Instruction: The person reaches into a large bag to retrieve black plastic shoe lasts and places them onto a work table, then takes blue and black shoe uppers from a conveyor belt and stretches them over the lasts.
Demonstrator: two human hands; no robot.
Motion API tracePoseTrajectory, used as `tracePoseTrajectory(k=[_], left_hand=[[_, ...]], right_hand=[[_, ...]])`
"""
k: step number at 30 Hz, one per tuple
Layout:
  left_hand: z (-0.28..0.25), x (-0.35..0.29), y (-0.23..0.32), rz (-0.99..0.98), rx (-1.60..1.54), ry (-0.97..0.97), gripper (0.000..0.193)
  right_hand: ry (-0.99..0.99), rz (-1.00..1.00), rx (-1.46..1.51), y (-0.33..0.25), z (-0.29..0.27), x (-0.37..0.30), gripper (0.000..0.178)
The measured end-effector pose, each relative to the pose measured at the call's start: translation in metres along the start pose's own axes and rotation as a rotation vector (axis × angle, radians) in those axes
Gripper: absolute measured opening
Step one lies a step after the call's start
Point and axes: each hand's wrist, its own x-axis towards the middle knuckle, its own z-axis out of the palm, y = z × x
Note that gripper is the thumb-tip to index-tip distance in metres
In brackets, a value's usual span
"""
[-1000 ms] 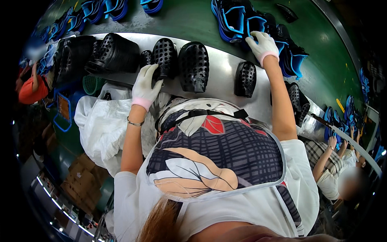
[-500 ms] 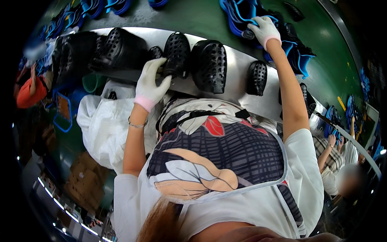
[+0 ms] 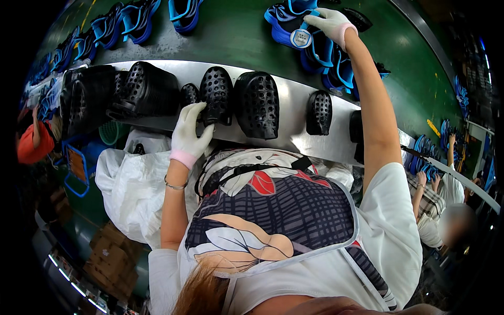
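Note:
My left hand (image 3: 188,132), in a white glove with a pink cuff, has its thumb and fingers around the narrow lower end of a black perforated shoe tree (image 3: 216,89) on the metal ledge. My right hand (image 3: 331,25), gloved the same way, reaches far forward over the green surface. Its fingertips pinch the light-blue edge of a black-and-blue sports shoe (image 3: 280,23). Just below those fingertips, a round white tag (image 3: 301,38) faces up. More blue-trimmed shoes (image 3: 318,54) crowd under the right wrist, partly covered by my forearm.
Several more black shoe trees (image 3: 257,105) stand along the metal ledge (image 3: 294,113). Blue shoes (image 3: 139,22) line the green surface (image 3: 231,39) at the left. A white sack (image 3: 128,184) sits left of my apron. Other people (image 3: 37,139) work at both sides.
The view has shifted, so the ledge sits lower. My right hand has moved farther away, and the round tag now shows fully. My left hand stays at the same shoe tree.

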Motion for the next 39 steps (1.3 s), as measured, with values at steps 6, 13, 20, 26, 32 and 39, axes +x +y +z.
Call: tracePoseTrajectory(k=[6, 13, 20, 26, 32, 39], left_hand=[[0.007, -0.002, -0.005, 0.016, 0.052, 0.003, 0.05], [0.01, -0.004, -0.004, -0.016, -0.014, 0.033, 0.049], [-0.023, -0.006, -0.012, -0.253, -0.478, 0.24, 0.048], [-0.029, 0.01, 0.073, 0.147, -0.097, 0.354, 0.048], [-0.007, 0.037, 0.141, 0.378, 0.084, 0.274, 0.05], [-0.017, 0.035, 0.122, 0.144, -0.403, 0.311, 0.042]], right_hand=[[-0.02, 0.022, 0.053, 0.004, 0.002, 0.001, 0.045], [-0.139, -0.136, -0.233, -0.014, 0.059, -0.028, 0.047], [0.04, -0.238, -0.278, 0.016, 0.116, -0.076, 0.048], [-0.186, -0.233, 0.646, -0.082, 0.056, -0.141, 0.038], [-0.302, -0.153, 1.054, -0.114, 0.022, -0.173, 0.035], [-0.243, -0.339, 1.486, -0.056, 0.013, -0.186, 0.041]])
